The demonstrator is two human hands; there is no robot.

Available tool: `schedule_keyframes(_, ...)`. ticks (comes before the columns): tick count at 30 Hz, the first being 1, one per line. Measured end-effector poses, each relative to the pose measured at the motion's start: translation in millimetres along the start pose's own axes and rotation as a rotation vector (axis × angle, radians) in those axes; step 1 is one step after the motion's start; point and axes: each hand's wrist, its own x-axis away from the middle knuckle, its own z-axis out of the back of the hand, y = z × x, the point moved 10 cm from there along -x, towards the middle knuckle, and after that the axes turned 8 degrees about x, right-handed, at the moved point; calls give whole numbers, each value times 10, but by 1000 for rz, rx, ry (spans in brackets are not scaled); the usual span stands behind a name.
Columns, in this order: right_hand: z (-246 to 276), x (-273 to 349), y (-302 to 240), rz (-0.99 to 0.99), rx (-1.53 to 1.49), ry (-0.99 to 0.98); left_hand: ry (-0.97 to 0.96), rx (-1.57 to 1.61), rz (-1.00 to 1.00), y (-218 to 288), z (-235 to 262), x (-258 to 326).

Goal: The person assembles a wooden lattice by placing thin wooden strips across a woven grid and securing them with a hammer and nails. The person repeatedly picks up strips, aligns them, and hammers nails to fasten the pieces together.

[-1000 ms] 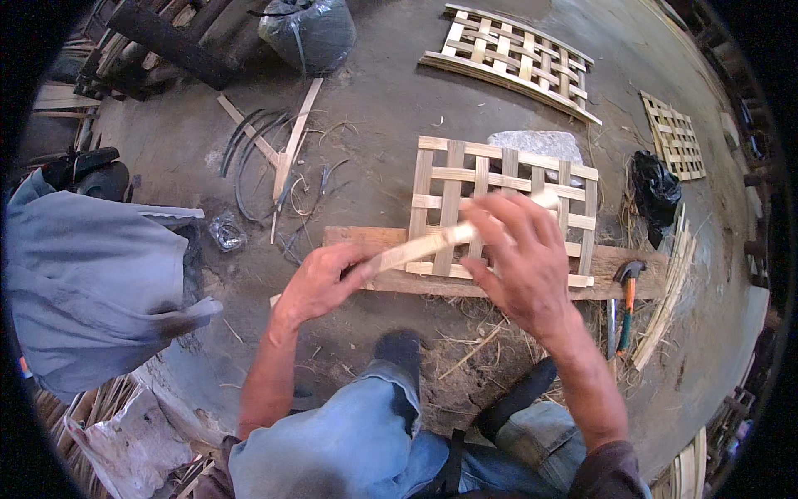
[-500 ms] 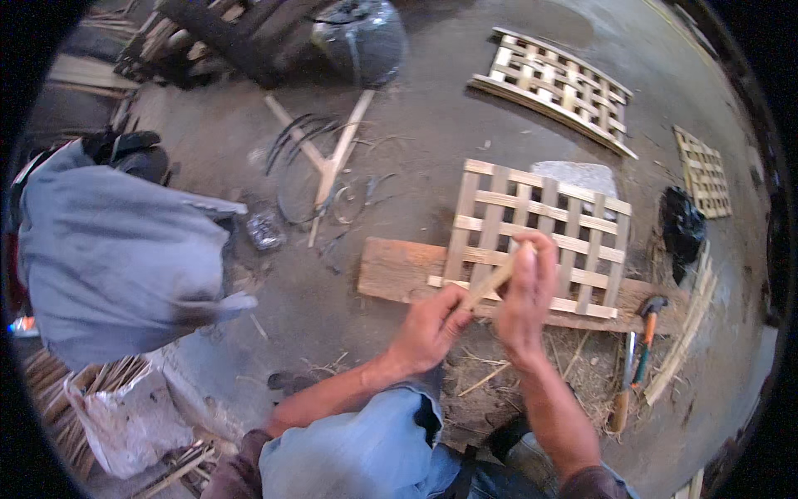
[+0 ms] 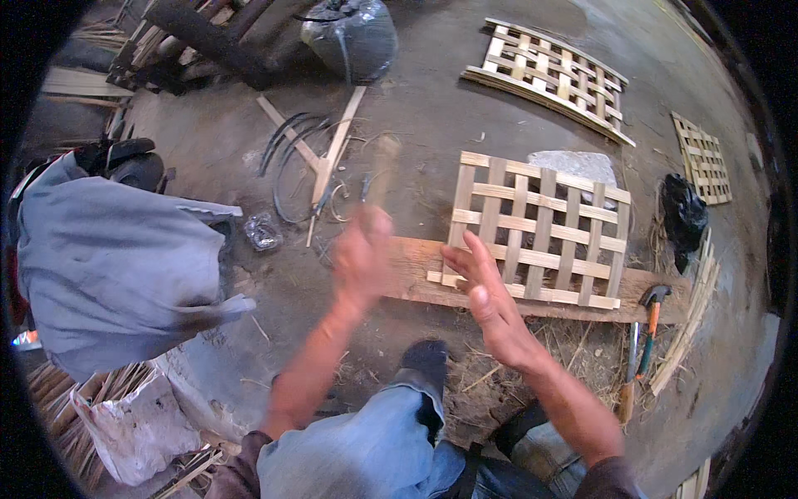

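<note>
Currently, worn blue denim trousers are occupying the near edge. At near right, a claw hammer with an orange-and-green handle is lying on the floor. Ahead, the motion-blurred left hand is clamping a pale, flat wooden strip, which is pointing toward the far side. The right hand is holding thumb and fingers apart, overlapping a pale, rectangular woven-slat panel; whether it is touching, I cannot tell. This panel is resting across a reddish-brown wooden plank. Beyond, a grey-white flat stone is lying behind the panel. At far right, stacked pale slatted panels are lying on the floor.
</note>
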Motion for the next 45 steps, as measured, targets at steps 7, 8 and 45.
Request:
schedule_keyframes(7,1005,967,513,-33,769,-112,73,-581,-48,-1951,1007,-2225)
schedule_keyframes(8,1154,1081,542,20,835,-163,34,-748,-28,-2309,1203,-2433)
schedule_keyframes(45,5063,5967,230,-1110,771,1282,102,98,-42,-1721,503,-975)
